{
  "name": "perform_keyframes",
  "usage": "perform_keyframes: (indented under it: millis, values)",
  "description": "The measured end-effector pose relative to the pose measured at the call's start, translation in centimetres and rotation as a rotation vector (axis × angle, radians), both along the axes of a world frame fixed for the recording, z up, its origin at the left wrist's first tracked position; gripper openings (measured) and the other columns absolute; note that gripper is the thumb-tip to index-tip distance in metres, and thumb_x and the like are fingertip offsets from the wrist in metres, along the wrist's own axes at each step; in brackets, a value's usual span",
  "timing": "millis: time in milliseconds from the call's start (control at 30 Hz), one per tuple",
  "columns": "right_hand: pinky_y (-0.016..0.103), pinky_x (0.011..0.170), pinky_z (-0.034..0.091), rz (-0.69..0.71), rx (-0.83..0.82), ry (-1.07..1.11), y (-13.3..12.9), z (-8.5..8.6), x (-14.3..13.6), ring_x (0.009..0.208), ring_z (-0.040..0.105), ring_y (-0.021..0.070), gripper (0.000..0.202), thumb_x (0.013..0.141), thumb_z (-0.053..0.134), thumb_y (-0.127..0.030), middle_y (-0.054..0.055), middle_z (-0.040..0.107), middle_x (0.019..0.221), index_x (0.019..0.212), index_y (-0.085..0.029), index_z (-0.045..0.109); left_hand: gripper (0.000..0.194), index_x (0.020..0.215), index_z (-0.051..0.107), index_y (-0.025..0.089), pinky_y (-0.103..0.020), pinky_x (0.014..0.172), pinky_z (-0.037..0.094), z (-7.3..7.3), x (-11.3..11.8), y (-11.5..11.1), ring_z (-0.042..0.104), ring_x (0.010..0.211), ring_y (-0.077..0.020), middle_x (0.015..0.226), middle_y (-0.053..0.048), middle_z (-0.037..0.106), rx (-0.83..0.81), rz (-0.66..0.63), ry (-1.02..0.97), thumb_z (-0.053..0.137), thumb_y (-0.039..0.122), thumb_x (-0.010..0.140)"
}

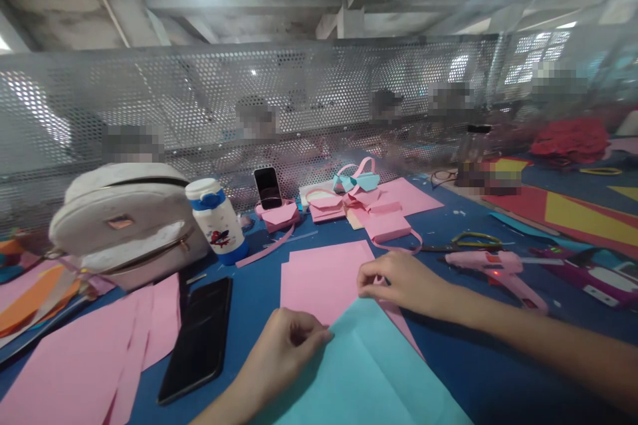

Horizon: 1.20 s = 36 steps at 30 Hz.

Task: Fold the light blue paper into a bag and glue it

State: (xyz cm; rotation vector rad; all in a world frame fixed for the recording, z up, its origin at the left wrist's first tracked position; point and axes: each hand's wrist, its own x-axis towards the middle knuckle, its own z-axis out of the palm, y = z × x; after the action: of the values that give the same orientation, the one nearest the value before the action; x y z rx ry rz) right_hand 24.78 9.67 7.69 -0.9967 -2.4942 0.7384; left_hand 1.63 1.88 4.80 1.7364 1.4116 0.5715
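Note:
A sheet of turquoise paper (pixel 379 372) with a faint crease lies before me, partly over pink sheets (pixel 323 272). My left hand (pixel 289 345) pinches its left edge between thumb and fingers. At the far corner, my right hand (pixel 399 282) is closed with its fingertips at the paper, resting above the pink sheets. Beyond my hands sit small folded pink paper bags (pixel 391 220) with strip handles, and a turquoise paper bow (pixel 356 181).
On the left are a black phone (pixel 197 339), more pink sheets (pixel 100 352), a white backpack (pixel 134 226) and a bottle (pixel 216 222). A pink glue gun (pixel 498 269) and scissors (pixel 473 241) lie right. A perforated metal divider (pixel 199 93) runs behind; people sit beyond it.

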Motion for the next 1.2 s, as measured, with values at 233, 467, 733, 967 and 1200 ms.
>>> perform_keyframes:
  millis: [233,467,733,967,1200]
  values:
    - [0.024,0.072,0.039,0.165,0.051,-0.032,-1.6,-0.8,-3.5,0.081,0.067,0.0169,0.008,0.085,0.067,-0.022,-0.001,0.076,0.086,0.088,-0.023,0.074,0.040,0.055,0.046,0.017,-0.026,0.051,0.020,-0.5,0.0,-0.2,0.029,0.057,-0.0125,0.057,0.004,0.030,0.021,0.026,0.017,0.049,0.046,0.082]
    - [0.022,0.069,0.039,0.120,-0.056,0.055,-1.6,-0.8,-3.8,0.077,0.066,0.0152,0.006,0.082,0.068,-0.022,-0.001,0.075,0.081,0.083,-0.022,0.074,0.041,0.055,0.055,0.014,-0.025,0.051,0.022,-0.3,-0.3,-0.2,0.030,0.056,-0.0119,0.056,0.003,0.033,0.059,0.039,0.037,0.050,0.043,0.084]
    - [0.024,0.066,0.044,-0.026,-0.271,0.156,0.1,0.0,1.4,0.065,0.063,0.0155,0.016,0.085,0.060,-0.024,0.000,0.069,0.069,0.072,-0.017,0.065,0.041,0.058,0.070,0.015,-0.023,0.053,0.035,0.0,-0.1,-0.5,0.048,0.057,-0.0164,0.055,-0.002,0.058,0.112,0.067,0.039,0.057,0.047,0.081]
    - [0.024,0.069,0.041,0.002,-0.165,0.132,-1.4,0.4,1.3,0.078,0.065,0.0167,0.016,0.090,0.059,-0.033,0.001,0.074,0.090,0.090,-0.021,0.071,0.043,0.062,0.072,0.013,-0.024,0.056,0.037,-0.3,0.7,-0.1,0.050,0.059,-0.0172,0.058,-0.004,0.061,0.069,0.039,0.021,0.054,0.045,0.082]
    - [0.024,0.064,0.037,-0.066,-0.188,0.109,-1.8,0.3,1.0,0.071,0.061,0.0163,0.011,0.081,0.064,-0.025,0.000,0.073,0.076,0.076,-0.019,0.073,0.043,0.064,0.070,0.012,-0.024,0.055,0.034,0.7,0.1,-0.8,0.046,0.059,-0.0156,0.058,-0.002,0.057,0.025,0.034,0.085,0.050,0.046,0.082]
